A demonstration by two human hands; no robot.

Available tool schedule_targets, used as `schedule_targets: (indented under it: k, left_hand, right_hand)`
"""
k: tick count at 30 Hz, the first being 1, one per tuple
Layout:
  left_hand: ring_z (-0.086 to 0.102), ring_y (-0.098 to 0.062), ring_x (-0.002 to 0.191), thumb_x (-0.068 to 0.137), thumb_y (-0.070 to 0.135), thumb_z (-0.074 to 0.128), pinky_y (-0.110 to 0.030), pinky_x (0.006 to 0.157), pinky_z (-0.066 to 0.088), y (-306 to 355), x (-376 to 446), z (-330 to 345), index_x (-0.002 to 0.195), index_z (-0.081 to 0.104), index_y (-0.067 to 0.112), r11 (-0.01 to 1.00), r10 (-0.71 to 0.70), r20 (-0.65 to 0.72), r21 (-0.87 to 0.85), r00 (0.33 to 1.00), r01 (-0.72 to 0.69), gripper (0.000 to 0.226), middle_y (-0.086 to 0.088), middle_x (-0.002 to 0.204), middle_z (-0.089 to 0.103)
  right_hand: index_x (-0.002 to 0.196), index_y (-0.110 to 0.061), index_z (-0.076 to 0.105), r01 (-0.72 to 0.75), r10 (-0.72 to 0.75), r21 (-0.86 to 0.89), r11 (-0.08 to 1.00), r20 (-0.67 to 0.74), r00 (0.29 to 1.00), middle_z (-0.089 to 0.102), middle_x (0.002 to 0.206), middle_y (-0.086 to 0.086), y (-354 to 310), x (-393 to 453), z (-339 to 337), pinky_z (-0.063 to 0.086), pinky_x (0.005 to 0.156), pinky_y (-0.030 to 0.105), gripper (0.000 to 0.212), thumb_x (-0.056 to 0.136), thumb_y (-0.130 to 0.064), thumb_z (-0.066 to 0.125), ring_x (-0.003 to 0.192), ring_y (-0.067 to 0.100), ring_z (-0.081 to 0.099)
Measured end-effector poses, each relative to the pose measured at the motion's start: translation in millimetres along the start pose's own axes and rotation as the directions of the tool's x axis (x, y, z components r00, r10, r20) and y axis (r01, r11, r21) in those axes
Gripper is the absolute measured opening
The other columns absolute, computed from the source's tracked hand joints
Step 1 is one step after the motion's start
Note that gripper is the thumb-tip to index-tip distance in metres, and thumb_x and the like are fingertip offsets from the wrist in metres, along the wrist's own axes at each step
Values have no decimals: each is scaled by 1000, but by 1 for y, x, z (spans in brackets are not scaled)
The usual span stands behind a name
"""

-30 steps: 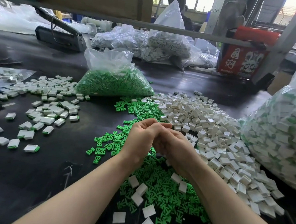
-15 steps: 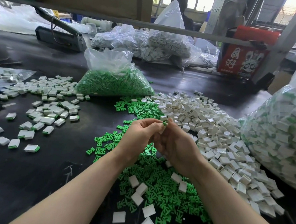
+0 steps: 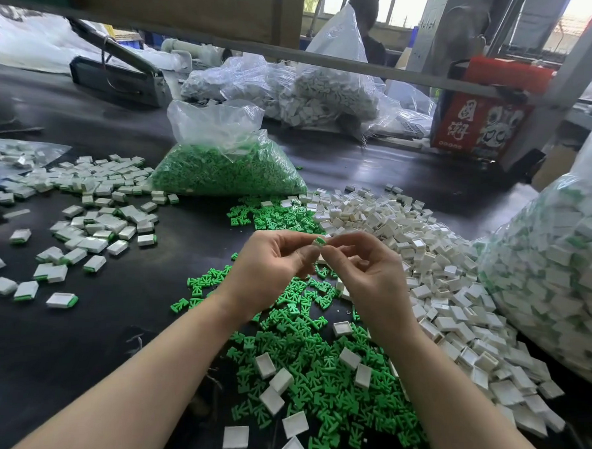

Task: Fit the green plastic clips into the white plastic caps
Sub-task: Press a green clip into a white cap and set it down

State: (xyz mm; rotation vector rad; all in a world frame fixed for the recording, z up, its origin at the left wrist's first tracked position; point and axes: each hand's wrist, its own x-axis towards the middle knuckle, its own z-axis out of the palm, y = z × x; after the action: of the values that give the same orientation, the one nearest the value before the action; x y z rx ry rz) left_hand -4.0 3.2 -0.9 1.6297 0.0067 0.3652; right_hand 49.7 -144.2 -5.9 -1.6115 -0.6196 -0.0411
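Your left hand (image 3: 271, 267): raised over the dark table (image 3: 75, 350), fingers curled, tips pinching one side of a small piece.
Your right hand (image 3: 371, 273): facing the left, fingertips pinching the same piece from the other side.
Piece in hand: a white cap (image 3: 316, 247) with a green clip (image 3: 320, 241) showing at its top edge. Whether the clip is fully seated is too small to tell.
Loose clips (image 3: 314, 379): a green heap on the table just below your wrists, with a few white caps lying among them.
Loose caps (image 3: 439, 273): a white heap to your right, touching the green heap.
Finished pieces (image 3: 96, 214): scattered well apart on your left.
Handling: both parts look light, stiff, smooth plastic, likely to slip or flick away.
Where to hold: probably the cap by its flat sides, the clip by its narrow stem, pressing straight in.
Bag of clips (image 3: 229, 166): beyond the heaps.
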Motion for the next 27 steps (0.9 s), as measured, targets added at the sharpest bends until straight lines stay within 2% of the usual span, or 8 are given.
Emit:
schedule_targets:
  k: [3,6,9,18,20,23,25,27]
  left_hand:
    - [66,-1,65,88,4,69,-16,65,53,1,-2,-1,89,72,24,999,17,4,38,1000,-17,20,11,71,74]
    - [67,-1,66,86,7,72,-15,65,53,0,-2,-1,92,74,20,996,32,6,84,999,-32,15,10,72,75]
    - [68,-5,66,84,12,75,-19,66,55,0,-2,0,92,75,19,994,29,3,104,1000,-29,10,7,75,76]
    - [67,-5,63,83,7,75,-15,62,52,-1,-2,0,88,74,18,1000,2,-20,-6,1000,-2,12,3,73,75]
    - [68,-4,68,83,7,75,-14,64,52,-1,-2,0,87,73,21,1000,30,-33,9,999,-30,15,5,75,76]
    - [69,-4,74,83,12,76,-14,69,52,-2,-2,1,86,74,23,997,56,-64,50,996,-53,12,2,80,76]
    - [70,-16,72,83,14,76,-21,67,54,-2,-3,2,90,75,19,999,27,-73,43,997,-24,8,-4,85,75]
    - [64,-26,61,86,9,73,-30,60,55,-1,-5,5,93,73,11,1000,-12,-51,-7,999,12,7,-5,80,75]
  right_hand:
    - [92,-8,73,4,-4,-8,1000,-7,1000,71,80,10,-2,-1,2,54,63,37,10,83,-12,74,65,27,63]
    - [90,-5,71,-30,30,26,999,9,1000,72,81,9,-1,0,0,56,68,28,6,84,-8,72,73,24,68]
    - [87,-6,69,-101,102,133,986,3,995,69,77,7,2,0,0,49,61,20,1,88,-5,68,66,12,61]
    - [81,-10,67,-315,321,389,866,52,946,62,68,6,6,4,2,38,54,25,14,92,-17,61,58,14,50]
    - [85,-9,61,-433,416,389,813,133,900,62,68,7,6,6,-2,36,46,22,29,91,-37,56,55,14,50]
    - [86,-9,61,-601,495,261,756,372,785,63,70,8,4,5,-5,38,43,22,60,87,-65,40,52,15,52]
    - [87,-11,66,-617,448,227,754,509,735,63,74,10,3,3,-2,39,44,22,66,93,-66,29,56,18,52]
    - [93,-12,68,-608,383,301,735,555,738,62,73,10,3,2,2,39,50,23,59,97,-57,30,59,18,49]
